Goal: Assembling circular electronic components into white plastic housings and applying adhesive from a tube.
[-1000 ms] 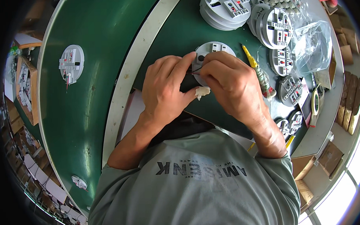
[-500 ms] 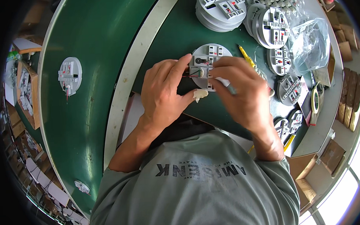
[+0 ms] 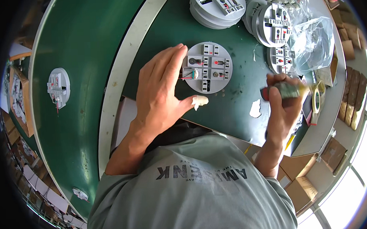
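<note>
Left hand (image 3: 157, 91) outstretched; right hand (image 3: 283, 111) curled

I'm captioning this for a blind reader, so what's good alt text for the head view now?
A person's left hand is beside a round grey disc with small parts on a green table; the right hand, farther right, holds a blurred green-and-yellow object. Stacked similar discs and clear plastic lie beyond.

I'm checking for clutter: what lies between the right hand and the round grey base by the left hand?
In the head view, speckled green tabletop; a pale ragged patch lies nearer the right hand, toward the wearer.
</note>
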Available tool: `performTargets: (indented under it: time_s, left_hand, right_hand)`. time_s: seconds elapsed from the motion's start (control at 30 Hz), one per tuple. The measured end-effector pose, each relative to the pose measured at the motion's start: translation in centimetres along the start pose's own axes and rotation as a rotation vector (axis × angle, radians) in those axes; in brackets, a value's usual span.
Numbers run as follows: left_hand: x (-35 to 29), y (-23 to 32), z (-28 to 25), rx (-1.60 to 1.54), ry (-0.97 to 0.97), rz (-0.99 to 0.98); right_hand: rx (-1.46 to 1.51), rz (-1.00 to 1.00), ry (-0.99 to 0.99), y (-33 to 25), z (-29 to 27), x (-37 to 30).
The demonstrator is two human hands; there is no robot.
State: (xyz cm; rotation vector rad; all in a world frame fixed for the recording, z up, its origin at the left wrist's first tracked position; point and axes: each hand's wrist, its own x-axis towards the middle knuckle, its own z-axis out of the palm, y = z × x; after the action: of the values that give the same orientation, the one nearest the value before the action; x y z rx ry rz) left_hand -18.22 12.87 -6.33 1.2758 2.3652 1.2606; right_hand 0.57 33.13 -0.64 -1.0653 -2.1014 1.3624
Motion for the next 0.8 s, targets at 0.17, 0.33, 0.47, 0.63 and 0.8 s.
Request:
performTargets:
  time_s: [0.17, 0.33, 0.47, 0.63, 0.8]
  left_hand:
    - [0.1, -0.9, 0.0, 0.11, -0.044, 0.001]
    - [0.2, -1.3, 0.7, 0.149, -0.039, 0.018]
    - [0.5, -1.6, 0.9, 0.154, -0.03, 0.035]
    - [0.9, -0.8, 1.0, 0.103, -0.045, 0.026]
    - [1.5, -1.2, 1.0, 0.106, -0.04, 0.045]
  right_hand:
    - [0.392, -0.261, -0.2, -1.7, 6.2, 0.5]
    - [0.192, -0.426, -0.4, -2.4, 10.7, 1.1]
    - [-0.06, -0.521, -0.437, -2.4, 11.3, 1.4]
    - [0.162, -0.488, -0.351, -0.8, 8.6, 1.8]
    - [0.365, -0.24, -0.048, -0.5, 7.0, 1.2]
